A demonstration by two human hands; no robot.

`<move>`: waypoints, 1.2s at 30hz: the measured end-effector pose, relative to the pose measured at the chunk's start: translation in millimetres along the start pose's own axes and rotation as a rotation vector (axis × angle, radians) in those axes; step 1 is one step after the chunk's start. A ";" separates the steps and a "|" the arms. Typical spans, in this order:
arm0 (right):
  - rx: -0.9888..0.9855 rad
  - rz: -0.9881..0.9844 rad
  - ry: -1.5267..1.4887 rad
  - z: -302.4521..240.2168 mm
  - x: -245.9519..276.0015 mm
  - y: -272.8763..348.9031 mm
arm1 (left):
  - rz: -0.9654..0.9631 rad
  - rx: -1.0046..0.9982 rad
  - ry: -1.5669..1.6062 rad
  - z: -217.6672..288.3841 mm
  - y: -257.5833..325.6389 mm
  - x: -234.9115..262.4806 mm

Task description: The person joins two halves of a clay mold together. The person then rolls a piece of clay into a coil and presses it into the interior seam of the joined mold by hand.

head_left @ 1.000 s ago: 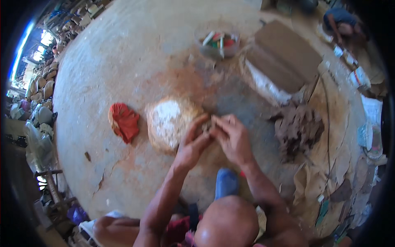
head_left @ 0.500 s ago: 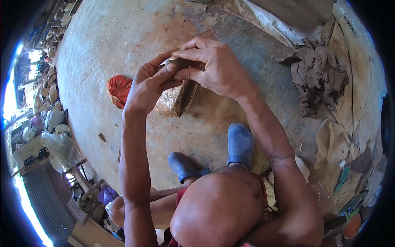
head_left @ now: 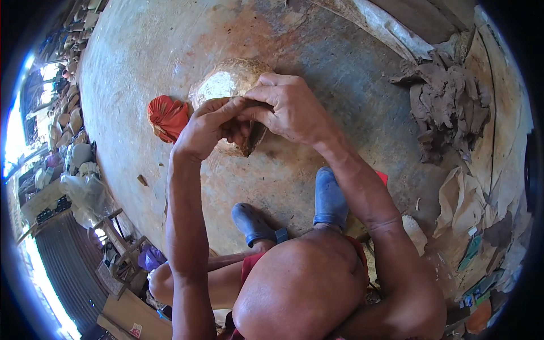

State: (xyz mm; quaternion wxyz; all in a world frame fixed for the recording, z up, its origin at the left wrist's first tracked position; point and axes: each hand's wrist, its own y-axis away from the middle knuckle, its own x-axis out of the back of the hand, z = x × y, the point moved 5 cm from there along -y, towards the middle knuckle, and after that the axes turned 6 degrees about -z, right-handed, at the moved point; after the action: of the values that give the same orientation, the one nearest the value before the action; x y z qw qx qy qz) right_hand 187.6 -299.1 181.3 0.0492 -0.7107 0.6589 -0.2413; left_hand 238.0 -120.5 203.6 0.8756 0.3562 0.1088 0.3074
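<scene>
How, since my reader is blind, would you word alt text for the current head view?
A person's bare left hand and right hand meet over a rounded, pale-topped block; anything held is hidden. A red cloth bundle lies left, a dark clay-like lump right.

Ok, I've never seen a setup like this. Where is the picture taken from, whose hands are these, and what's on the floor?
There's no machine here: a person works with two bare hands. The wide camera sits on their head, looking down, so straight edges bend near the rim. The big rounded shape below is their bent knee, with blue shoes beyond it.

The left hand and right hand meet at the fingertips; the fingers hide whatever may be between them. Beneath lies a pale-topped block, with a red cloth bundle to its left. Far to the right sits a dark, clay-like heap.
</scene>
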 end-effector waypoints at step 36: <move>-0.588 -0.686 -0.429 138.7 -171.8 85.6 | 1.191 -0.552 -0.455 -127.7 -17.3 23.7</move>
State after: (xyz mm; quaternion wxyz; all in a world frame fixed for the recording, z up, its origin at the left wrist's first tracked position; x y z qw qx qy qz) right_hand 163.5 -179.4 -21.6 -0.1010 -0.9040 0.4022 0.1038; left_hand 212.3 -44.5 100.1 0.6173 0.1750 -0.3737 0.6698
